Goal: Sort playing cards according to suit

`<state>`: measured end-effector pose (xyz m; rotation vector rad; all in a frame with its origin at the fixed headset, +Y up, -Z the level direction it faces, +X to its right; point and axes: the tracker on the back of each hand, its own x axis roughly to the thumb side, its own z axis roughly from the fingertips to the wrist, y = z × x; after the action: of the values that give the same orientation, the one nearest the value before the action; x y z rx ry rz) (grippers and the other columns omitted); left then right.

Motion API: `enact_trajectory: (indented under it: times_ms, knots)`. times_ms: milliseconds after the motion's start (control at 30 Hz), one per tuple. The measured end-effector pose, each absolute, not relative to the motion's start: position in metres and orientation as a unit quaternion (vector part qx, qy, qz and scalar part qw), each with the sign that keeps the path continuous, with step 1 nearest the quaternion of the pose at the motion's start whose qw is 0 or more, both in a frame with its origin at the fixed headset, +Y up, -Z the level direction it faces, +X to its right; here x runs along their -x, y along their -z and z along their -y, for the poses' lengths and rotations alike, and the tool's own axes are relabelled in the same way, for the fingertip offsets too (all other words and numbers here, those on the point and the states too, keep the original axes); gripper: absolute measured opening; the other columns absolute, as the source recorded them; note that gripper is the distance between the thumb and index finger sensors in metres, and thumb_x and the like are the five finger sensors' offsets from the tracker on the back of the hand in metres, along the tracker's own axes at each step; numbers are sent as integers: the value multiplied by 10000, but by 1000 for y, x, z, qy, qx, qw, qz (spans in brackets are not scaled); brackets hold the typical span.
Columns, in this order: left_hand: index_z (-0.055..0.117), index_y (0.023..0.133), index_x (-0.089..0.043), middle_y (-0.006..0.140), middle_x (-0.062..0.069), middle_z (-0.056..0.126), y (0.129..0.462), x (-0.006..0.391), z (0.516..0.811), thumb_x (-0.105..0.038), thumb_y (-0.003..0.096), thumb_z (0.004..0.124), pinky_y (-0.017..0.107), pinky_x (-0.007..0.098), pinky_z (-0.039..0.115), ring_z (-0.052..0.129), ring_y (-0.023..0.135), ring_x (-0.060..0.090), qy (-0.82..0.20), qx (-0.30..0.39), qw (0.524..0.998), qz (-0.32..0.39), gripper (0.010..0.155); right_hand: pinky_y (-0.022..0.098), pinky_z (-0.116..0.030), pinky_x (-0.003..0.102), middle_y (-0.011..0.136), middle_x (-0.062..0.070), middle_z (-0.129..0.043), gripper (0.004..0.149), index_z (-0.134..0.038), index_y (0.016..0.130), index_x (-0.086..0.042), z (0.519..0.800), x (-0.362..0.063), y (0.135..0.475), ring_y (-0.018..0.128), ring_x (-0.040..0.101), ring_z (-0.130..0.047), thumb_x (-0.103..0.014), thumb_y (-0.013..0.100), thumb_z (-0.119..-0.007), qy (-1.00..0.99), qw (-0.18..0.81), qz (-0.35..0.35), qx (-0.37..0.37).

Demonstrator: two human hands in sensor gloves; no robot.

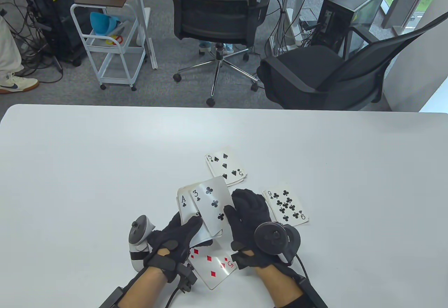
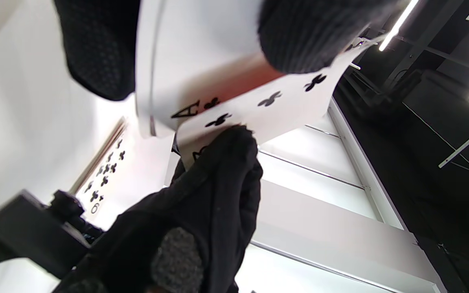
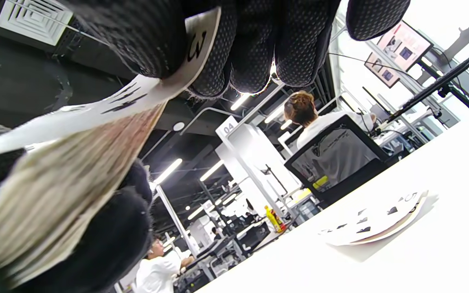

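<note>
White table [image 1: 105,168], cards all near its front edge, centre-right. Sorting partly done, my read: three face-up piles already laid out. Clubs pile [image 1: 287,207], nine on top, sits just right of the right hand. Spades pile [image 1: 225,168], five on top, lies a bit further from the front edge, beyond the hands. Diamonds pile [image 1: 213,264], five on top, is closest to the front edge, between the wrists and partly under the left hand; how many cards it has can't be told. No hearts pile visible. A thick stack is still unsorted, so plenty left.

Remaining deck [image 1: 190,210] is gripped by the left hand [image 1: 175,238], fingers curled round its lower end, ace of clubs showing on top. Left wrist view shows the thumb pressed on the card faces and fingers underneath.

Three of clubs [image 1: 211,204] is fanned off the deck, overlapping the ace, its right edge pinched by the right hand [image 1: 250,217]. Right wrist view confirms it: thumb one side, fingertips [image 3: 255,49] the other, the "3" index peeking between them. Other right fingers are loosely curved, not spread.

Likely next: the three goes to the clubs pile, right beside the right hand. The ace of clubs then probably follows to the same place.
</note>
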<state>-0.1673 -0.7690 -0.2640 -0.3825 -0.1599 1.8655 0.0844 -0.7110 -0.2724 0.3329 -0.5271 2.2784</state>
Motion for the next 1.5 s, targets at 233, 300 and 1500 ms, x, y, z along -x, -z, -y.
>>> enact_trajectory:
  times_ms: [233, 300, 1500]
  knots:
    - [544, 1060, -287, 1053, -2, 729, 264, 168, 769, -452, 536, 827, 541, 438, 922, 880, 905, 311, -798, 162, 576, 69, 617, 694, -496, 693, 996, 124, -722, 398, -801, 834, -127, 710, -94, 276, 959, 440, -686, -381, 528, -804, -892, 383, 209, -120]
    - [545, 1059, -288, 1052, -3, 730, 265, 168, 769, -451, 536, 825, 541, 438, 921, 879, 906, 313, -798, 163, 576, 69, 615, 694, -495, 693, 997, 126, -722, 397, -798, 836, -129, 708, -98, 277, 959, 441, -684, -381, 530, -800, -891, 383, 214, -115]
    - [547, 1058, -284, 1052, -4, 733, 266, 166, 768, -449, 538, 821, 540, 440, 919, 881, 902, 314, -796, 167, 578, 68, 610, 650, -189, 782, 1117, 202, -434, 557, -663, 917, -133, 754, -207, 337, 1058, 518, -307, -425, 518, -919, -980, 98, -16, 174]
